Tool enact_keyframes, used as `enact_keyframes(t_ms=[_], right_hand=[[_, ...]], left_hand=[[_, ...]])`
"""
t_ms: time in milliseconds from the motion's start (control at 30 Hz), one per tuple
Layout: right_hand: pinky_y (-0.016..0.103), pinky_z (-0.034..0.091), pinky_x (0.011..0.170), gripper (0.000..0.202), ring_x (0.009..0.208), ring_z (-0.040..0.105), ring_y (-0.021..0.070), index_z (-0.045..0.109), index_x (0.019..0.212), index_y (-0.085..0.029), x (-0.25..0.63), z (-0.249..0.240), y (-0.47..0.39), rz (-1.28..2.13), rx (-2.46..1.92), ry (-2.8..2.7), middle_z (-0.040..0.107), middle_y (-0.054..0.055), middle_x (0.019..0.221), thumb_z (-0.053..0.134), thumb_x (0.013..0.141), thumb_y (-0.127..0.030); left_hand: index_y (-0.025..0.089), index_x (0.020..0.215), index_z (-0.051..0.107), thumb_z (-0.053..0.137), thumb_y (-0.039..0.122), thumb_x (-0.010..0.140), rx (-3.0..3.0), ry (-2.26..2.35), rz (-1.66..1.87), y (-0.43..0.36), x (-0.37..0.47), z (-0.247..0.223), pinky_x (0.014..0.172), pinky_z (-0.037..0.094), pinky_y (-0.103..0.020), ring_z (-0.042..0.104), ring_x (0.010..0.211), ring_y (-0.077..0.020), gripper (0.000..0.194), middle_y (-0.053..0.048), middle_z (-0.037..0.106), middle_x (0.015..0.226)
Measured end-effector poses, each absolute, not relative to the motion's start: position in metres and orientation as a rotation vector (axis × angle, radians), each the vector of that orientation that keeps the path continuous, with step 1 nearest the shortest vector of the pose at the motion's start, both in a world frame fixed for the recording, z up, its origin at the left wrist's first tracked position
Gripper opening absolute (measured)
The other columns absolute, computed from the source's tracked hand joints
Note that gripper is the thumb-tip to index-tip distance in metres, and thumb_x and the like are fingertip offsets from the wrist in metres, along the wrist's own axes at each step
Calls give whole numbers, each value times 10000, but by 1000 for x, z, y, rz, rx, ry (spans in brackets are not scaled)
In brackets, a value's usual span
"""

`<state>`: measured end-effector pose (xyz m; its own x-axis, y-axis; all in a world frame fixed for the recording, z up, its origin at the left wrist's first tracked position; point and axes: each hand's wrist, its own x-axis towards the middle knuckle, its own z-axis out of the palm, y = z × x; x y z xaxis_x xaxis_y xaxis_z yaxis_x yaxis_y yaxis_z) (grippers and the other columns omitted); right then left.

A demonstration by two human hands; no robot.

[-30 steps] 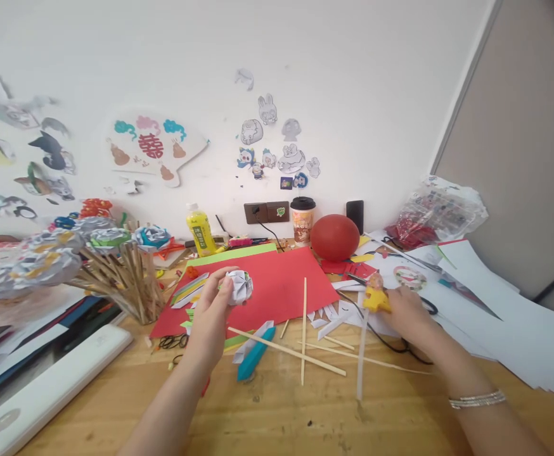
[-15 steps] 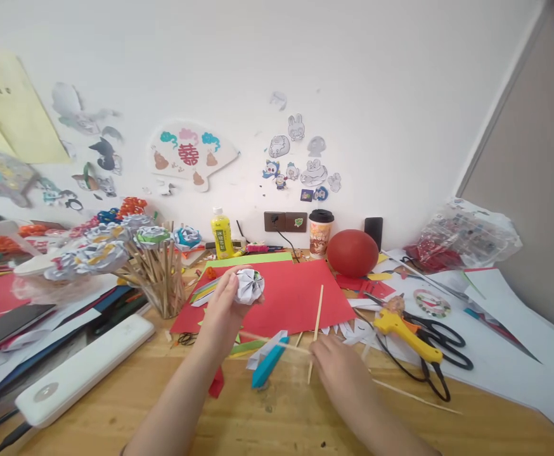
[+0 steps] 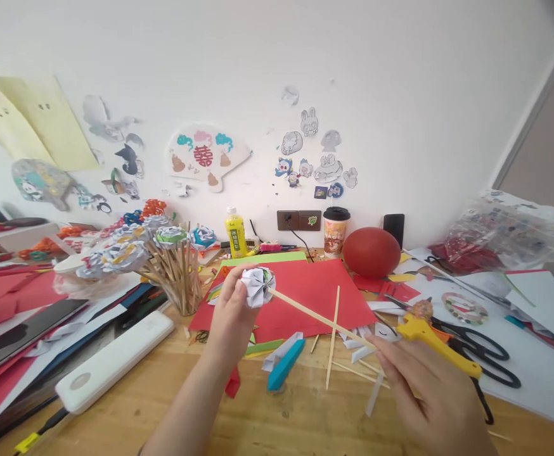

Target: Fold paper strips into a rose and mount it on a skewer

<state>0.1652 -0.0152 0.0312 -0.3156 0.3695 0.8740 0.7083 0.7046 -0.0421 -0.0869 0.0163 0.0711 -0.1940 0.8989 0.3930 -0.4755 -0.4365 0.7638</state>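
Note:
My left hand (image 3: 233, 309) is closed round a white folded paper flower (image 3: 257, 287), held up over the red paper (image 3: 300, 297). A thin wooden stick (image 3: 312, 313) runs from the flower's centre down to the right, its far end pinched in the fingers of my right hand (image 3: 431, 386). The stick's tip meets the middle of the flower; whether it is inside cannot be seen. Another stick (image 3: 332, 354) lies on the table, crossing behind the held one. A blue folded paper strip (image 3: 285, 365) lies on the wood below the flower.
A bundle of sticks with paper flowers (image 3: 179, 272) stands left of the red paper. Behind are a yellow bottle (image 3: 236, 234), a cup (image 3: 336, 231) and a red balloon (image 3: 371, 253). A yellow glue gun (image 3: 436, 345) and black scissors (image 3: 483, 354) lie at the right, a white bar-shaped device (image 3: 115, 361) at the left.
My right hand has moved right and lifted a stick, which now reaches the flower. The view has turned slightly left. My left hand still holds the flower.

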Motion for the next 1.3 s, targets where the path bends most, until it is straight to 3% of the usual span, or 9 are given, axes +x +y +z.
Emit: enact_keyframes(t_ms=[600, 967, 1300], right_hand=[[252, 472, 550, 270, 613, 644, 159, 659, 1000, -152, 169, 31, -17, -457, -838, -1969, 702, 51, 729, 434, 853, -128], [220, 489, 536, 250, 656, 673, 153, 657, 956, -168, 166, 35, -16, -365, -835, -1959, 719, 48, 761, 418, 885, -158], [246, 468, 534, 228, 569, 637, 148, 669, 940, -166, 173, 40, -20, -461, -793, -1948, 696, 44, 694, 454, 865, -159]], left_hand=[[263, 911, 658, 738, 422, 657, 1083, 641, 1808, 13, -87, 72, 659, 484, -243, 571, 765, -146, 311, 0, 618, 819], [266, 930, 653, 698, 422, 704, 1058, 601, 1765, 11, -86, 72, 740, 500, -262, 592, 846, -156, 278, -3, 640, 874], [267, 881, 658, 752, 459, 619, 1107, 690, 1822, 11, -86, 76, 672, 477, -252, 584, 773, -155, 338, 3, 639, 823]])
